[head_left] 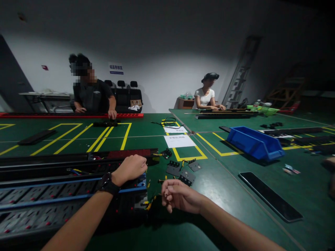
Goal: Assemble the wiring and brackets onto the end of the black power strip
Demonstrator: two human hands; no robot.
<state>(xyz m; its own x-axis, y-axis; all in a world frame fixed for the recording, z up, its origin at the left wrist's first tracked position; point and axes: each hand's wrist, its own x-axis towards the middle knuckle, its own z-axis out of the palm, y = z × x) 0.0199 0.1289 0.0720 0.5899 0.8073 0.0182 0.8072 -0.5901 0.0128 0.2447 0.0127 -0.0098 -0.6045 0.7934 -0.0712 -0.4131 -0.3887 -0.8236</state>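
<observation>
My left hand point(131, 169), with a black watch on its wrist, lies closed over the right end of a long black strip with blue edges point(86, 179). What its curled fingers grip is hidden. Just right of the strip ends, my right hand point(183, 197) is turned palm inward with fingers curled together. A thin wire point(156, 197) with yellow at its end runs from the near strip to its fingertips. Yellow connectors point(147, 205) stick out of that strip's end. Several small black plates with bent edges point(187, 177) lie beyond my right hand.
A phone point(270, 197) lies at right, below a blue bin point(255, 143). White paper sheets point(179, 141) lie inside yellow tape on the green table point(222, 195). Across it, one person point(92, 96) handles a black part; another person point(205, 97) works near long strips.
</observation>
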